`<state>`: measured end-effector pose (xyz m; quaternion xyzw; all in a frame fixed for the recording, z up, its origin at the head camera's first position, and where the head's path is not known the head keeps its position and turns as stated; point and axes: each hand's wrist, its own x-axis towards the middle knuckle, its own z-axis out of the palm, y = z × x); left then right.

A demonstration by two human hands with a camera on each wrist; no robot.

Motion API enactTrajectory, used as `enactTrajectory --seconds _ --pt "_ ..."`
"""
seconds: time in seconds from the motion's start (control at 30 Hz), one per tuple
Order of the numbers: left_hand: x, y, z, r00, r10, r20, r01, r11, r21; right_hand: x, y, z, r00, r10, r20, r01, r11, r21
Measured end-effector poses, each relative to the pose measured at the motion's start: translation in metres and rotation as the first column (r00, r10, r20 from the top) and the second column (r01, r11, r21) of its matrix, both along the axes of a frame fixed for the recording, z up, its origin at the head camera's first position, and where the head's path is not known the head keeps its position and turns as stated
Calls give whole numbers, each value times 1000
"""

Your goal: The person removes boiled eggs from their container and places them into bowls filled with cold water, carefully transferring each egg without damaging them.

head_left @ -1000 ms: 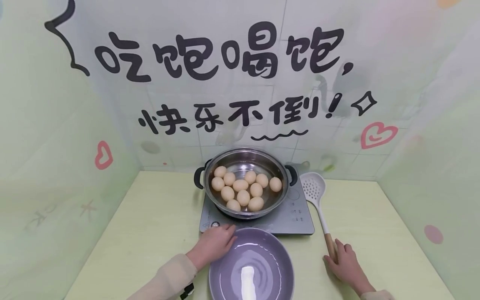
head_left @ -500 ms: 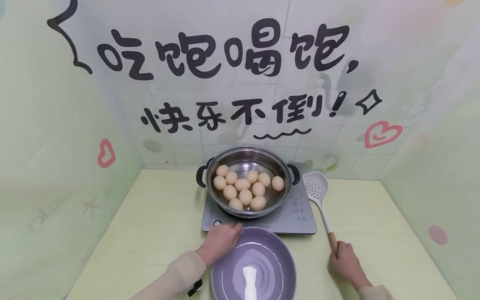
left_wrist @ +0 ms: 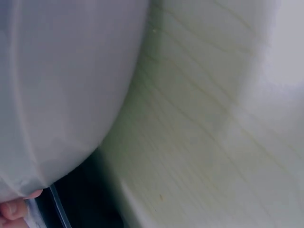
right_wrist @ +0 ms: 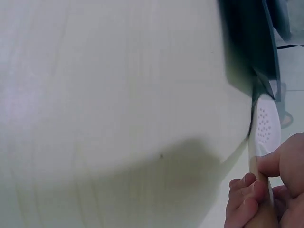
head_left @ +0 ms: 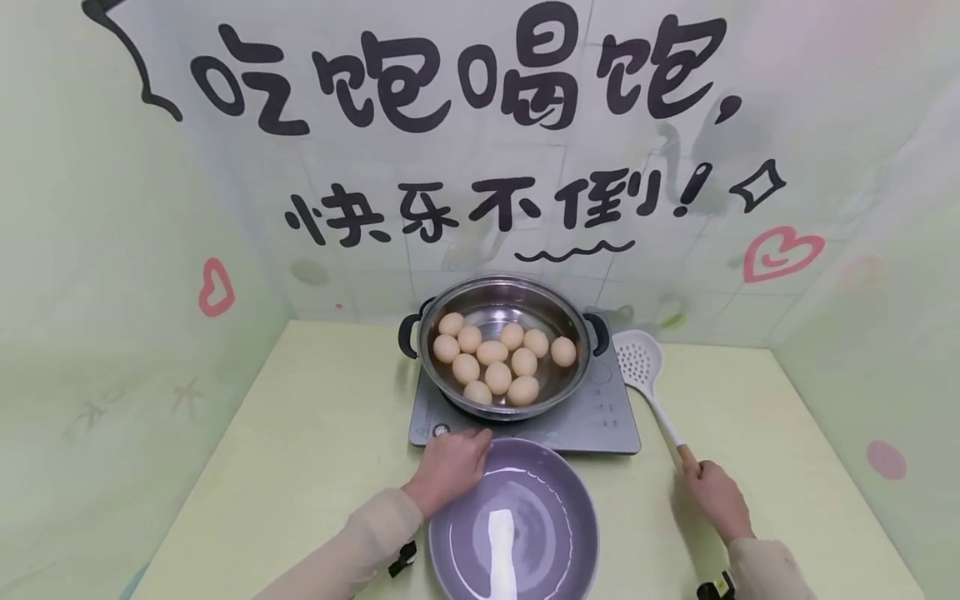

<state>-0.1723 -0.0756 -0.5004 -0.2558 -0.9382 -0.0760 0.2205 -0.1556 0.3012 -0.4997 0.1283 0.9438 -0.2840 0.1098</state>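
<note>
My left hand (head_left: 452,471) grips the upper left rim of a wide purple bowl (head_left: 555,533) with a glossy inside. In the left wrist view, my fingertips (left_wrist: 14,209) show at the bowl's edge, beside its pale outer wall (left_wrist: 71,85). My right hand (head_left: 716,496) holds the wooden handle of a white slotted spoon (head_left: 641,360); its perforated head lies by the right side of the cooktop. In the right wrist view, thumb and fingers wrap the spoon's handle (right_wrist: 261,216). Several light-brown eggs (head_left: 498,377) lie in a steel pot (head_left: 525,298) behind the bowl.
The pot stands on a flat grey induction cooktop (head_left: 600,437), black handles at its left and right. A pale yellow-green table (head_left: 322,442) lies beneath, enclosed by printed wall sheets (head_left: 360,167) at the back and sides.
My right hand has closed round the spoon's handle and moved slightly forward and right. The left hand has stayed at the bowl's rim. The head view has tilted down and shifted a little.
</note>
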Motion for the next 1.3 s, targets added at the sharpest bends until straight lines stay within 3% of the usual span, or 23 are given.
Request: enactTrajectory --seconds 0.3,0.47,0.6,0.73,0.87,0.97,1.3 --pt "-3 2 3 1000 -20 -18 20 1000 -20 4 18 24 999 -24 -21 24 1000 11" --pt "-3 2 5 1000 -17 -11 16 1000 -24 10 24 54 995 -19 -94 28 996 90" --pt "-3 1 5 1000 -15 -14 14 1000 -27 14 22 81 979 -26 -201 62 983 174" --pt "-3 1 5 1000 -15 -16 15 1000 -25 15 11 101 936 -13 -352 103 966 238" --pt "-2 1 4 1000 -10 -24 10 1000 -22 8 -5 116 857 58 -512 110 950 291" --pt "-2 1 3 1000 -9 -28 8 1000 -22 -2 -18 121 805 112 -582 102 941 322" --pt "-1 0 1 1000 1 -28 -3 999 -38 -41 -56 108 692 228 -685 59 928 369"
